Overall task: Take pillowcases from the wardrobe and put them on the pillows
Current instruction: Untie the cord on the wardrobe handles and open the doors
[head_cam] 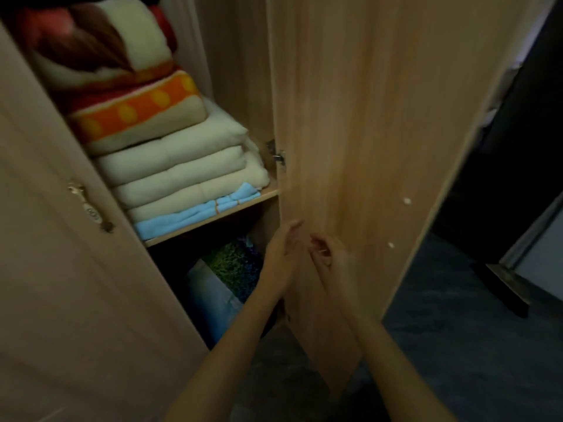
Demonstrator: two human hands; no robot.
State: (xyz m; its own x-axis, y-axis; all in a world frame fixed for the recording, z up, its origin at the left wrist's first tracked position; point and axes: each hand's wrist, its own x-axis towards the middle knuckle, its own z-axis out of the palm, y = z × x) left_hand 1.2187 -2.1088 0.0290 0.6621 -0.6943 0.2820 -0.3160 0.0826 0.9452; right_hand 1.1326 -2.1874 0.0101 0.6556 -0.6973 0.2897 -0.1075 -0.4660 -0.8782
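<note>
Below, folded linens lie just left of left hand.

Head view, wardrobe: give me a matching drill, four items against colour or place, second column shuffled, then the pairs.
Column one:
1. folded cloth at the bottom of the shelf stack
2. dotted band on the folded blanket
3. right wardrobe door
4. patterned fabric

Column two:
A. below the shelf board
B. light blue
C. swung open, beside both hands
D. orange with yellow spots

Pairs: 1-B, 2-D, 3-C, 4-A.

The left hand and right hand hold nothing.
</note>
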